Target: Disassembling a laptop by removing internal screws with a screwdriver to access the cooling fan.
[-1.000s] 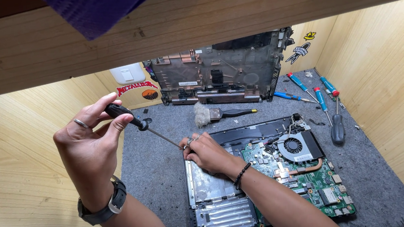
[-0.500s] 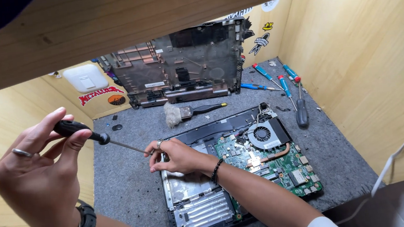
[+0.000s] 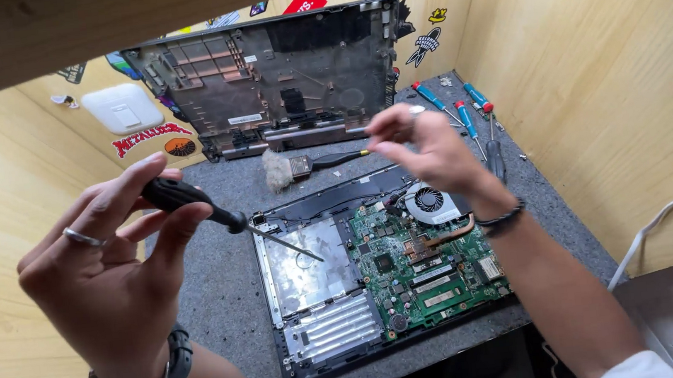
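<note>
- Holding a black-handled screwdriver (image 3: 187, 198), the left hand (image 3: 108, 280) has its grip closed round the handle, thumb and fingers wrapped, with the thin shaft slanting down and away from the grip toward the opened laptop (image 3: 379, 276).
- Just beyond the shaft's tip lies the silver metal plate (image 3: 304, 280) on the laptop's left half; the tip looks to hover over it, though I cannot tell whether it touches.
- Beside that plate, further from the left grip, sits the green circuit board (image 3: 424, 267) with its round cooling fan (image 3: 428, 200).
- Above the fan, the right hand (image 3: 424, 146) is lifted clear of the laptop, its fingertips pinched together; whatever they pinch is too small to make out, possibly a screw.
- Judging by this, the step in hand is unscrewing the laptop's inner parts; the next move calls for setting the pinched item aside and steering the tip onto another screw head.
- Past the right grip, a small brush (image 3: 301, 166) lies on the grey bench (image 3: 223, 301), blue-handled screwdrivers (image 3: 449, 110) to its right, and the removed bottom cover (image 3: 275, 79) leans against the back wall.
</note>
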